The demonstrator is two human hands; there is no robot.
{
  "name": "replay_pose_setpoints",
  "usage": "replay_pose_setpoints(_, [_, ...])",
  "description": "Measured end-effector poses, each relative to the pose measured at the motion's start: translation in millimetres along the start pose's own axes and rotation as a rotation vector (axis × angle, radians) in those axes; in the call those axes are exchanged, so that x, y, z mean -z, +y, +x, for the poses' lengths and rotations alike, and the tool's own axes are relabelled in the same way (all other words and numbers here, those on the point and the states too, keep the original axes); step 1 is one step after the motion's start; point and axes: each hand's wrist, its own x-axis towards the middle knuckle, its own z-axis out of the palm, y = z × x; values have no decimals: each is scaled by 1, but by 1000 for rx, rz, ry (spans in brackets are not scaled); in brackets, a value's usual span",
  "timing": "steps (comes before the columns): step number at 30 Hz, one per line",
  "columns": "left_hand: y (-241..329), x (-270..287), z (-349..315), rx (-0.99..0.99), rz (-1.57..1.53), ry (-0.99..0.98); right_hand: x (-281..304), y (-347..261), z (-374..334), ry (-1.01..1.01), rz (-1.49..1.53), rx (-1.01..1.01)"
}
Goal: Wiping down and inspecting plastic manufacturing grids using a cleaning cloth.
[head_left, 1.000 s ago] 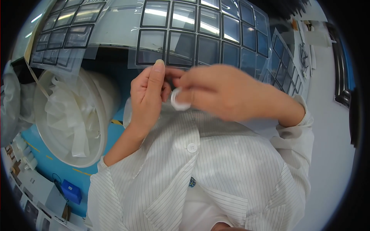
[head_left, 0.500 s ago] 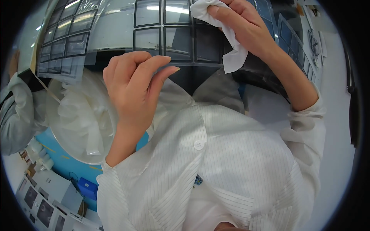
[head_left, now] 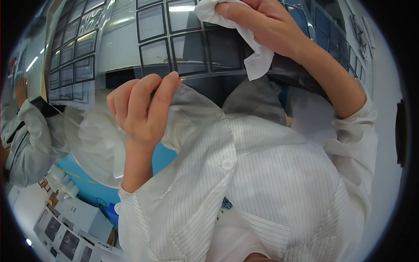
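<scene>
A clear plastic sheet with black-outlined rectangular panes (head_left: 188, 50) lies across the work surface in front of me, its near edge toward my lap. At that edge is my left hand (head_left: 142, 107), index finger and thumb closed together in a pinch on the sheet's rim; the other fingers are curled. My right hand (head_left: 281, 35) grips a crumpled white cloth (head_left: 260, 61) over the sheet's right part. One end of the cloth hangs past the fingers, and the fingertips are partly cut off by the upper border of the picture.
Similar paned sheets lie at the left (head_left: 85, 67) and right (head_left: 325, 27). Beside my left forearm stands a round bin with a pale translucent liner (head_left: 102, 135). Another person's grey sleeve (head_left: 37, 146) and hand (head_left: 21, 91) show at far left. White cabinets (head_left: 83, 214) stand lower left.
My left hand has closed its finger-thumb gap and come to the sheet's near edge. My right hand with the cloth has shifted slightly left. The whole view has turned a little.
</scene>
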Motion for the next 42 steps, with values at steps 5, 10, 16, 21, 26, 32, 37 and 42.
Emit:
replay_pose_setpoints(5, [-3, -1, 2, -54, 0, -43, -3, -16, -3, 133, 125, -474])
replay_pose_setpoints(10, [-4, -6, 2, -101, -19, 6, -1, -16, -5, 130, 195, -467])
replay_pose_setpoints(16, [-7, -7, -1, -170, -24, 70, -2, -16, -5, 130, 173, -436])
replay_pose_setpoints(21, [-7, -10, -1, -194, -51, 77, -1, -15, -7, 116, 168, -426])
replay_pose_setpoints(26, [-9, -8, -1, -194, -77, 61, -2, -16, -5, 127, 209, -470])
replay_pose_setpoints(32, [-10, -11, -3, -186, -114, 67, -2, -15, -5, 109, 226, -448])
replay_pose_setpoints(37, [-8, -12, -3, -171, -114, 69, -2, -15, -6, 119, 190, -430])
replay_pose_setpoints(42, [-7, -9, -2, -161, -101, 36, -2, -16, -6, 111, 170, -432])
